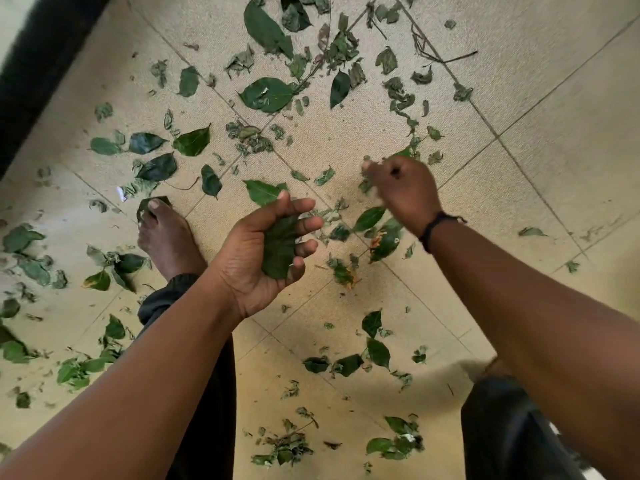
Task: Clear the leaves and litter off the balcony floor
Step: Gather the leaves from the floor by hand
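Grip, left hand (266,252): I see it palm up, fingers curled round a large dark green leaf (280,247) that lies in the palm.
Grip, right hand (403,192): blurred; I see its fingers drawn into a fist with pale scraps (367,167) at the fingertips, so it pinches a bit of litter, though I cannot tell what kind.
Wrist: a dark band (433,230) circles the right wrist.
Between the hands: a few leaves lie on the floor there, one bright green leaf (369,218) just under the right hand and a damaged leaf with orange marks (384,242) beside it.
Loose leaves (266,95): I see them scattered over nearly the whole floor, thickest toward the top of the view, whole dark ones mixed with shrivelled, torn bits.
Twigs (443,58): thin dry stems lie near the top right, among the leaf scraps.
Floor (540,81): pale beige tiles with thin dark joints running diagonally.
Foot (166,237): bare, planted left of the left hand, its big toe on a folded leaf (152,204).
Trousers (512,431): dark cloth shows at the lower right and below the foot.
Edge (45,64): a dark band borders the tiles at the upper left.
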{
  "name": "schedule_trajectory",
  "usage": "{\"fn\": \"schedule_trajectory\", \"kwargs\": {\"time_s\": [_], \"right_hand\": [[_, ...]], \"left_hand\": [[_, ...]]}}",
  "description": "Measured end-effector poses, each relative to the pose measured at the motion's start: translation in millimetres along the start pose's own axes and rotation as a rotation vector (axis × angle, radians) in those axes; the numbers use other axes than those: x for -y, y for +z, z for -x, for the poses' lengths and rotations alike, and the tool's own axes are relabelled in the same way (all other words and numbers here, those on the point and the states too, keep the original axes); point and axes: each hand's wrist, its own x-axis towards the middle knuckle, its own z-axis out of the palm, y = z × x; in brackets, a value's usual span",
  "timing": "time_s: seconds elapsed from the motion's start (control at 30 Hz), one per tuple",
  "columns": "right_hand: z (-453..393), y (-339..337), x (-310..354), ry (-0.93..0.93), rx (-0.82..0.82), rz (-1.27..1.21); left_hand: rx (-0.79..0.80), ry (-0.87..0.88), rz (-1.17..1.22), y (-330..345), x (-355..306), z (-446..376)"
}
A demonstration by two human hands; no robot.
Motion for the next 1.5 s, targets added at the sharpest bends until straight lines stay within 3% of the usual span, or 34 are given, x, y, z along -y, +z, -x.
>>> {"fn": "schedule_trajectory", "kwargs": {"time_s": [0.1, 0.17, 0.37, 0.63, 0.83, 0.97, 1.1, 1.23, 1.3, 1.4, 1.5], "right_hand": [[-43, -11, -39, 0.288, -0.025, 0.269], [-57, -10, -49, 0.475, 0.002, 0.243], [-72, 6, -45, 0.338, -0.006, 0.357], [-24, -2, -49, 0.344, -0.141, -0.177], [6, 1, -51, 0.364, -0.219, -0.329], [24, 5, -13, 0.395, -0.293, -0.486], [62, 11, 69, 0.243, -0.03, -0.604], [99, 32, 135, -0.056, 0.353, -0.325], [106, 48, 146, -0.214, 0.357, -0.091], [111, 68, 149, -0.338, 0.186, 0.277], [112, 73, 153, -0.387, 0.059, 0.145]], "left_hand": [[0.045, -0.007, 0.078, -5, -5, 1], [0.068, -0.001, 0.114, -8, -9, 1], [0.137, 0.023, 0.179, -10, -22, 6], [0.098, 0.049, 0.234, -9, -26, 8], [0.083, 0.071, 0.298, -17, -25, 11], [0.074, 0.084, 0.342, -20, -22, 16], [0.073, 0.1, 0.372, -21, -23, 21], [0.092, 0.102, 0.42, -24, -26, 27], [0.104, 0.104, 0.436, -25, -29, 31], [0.114, 0.112, 0.452, -28, -36, 36], [0.119, 0.111, 0.426, -37, -42, 41]]}}
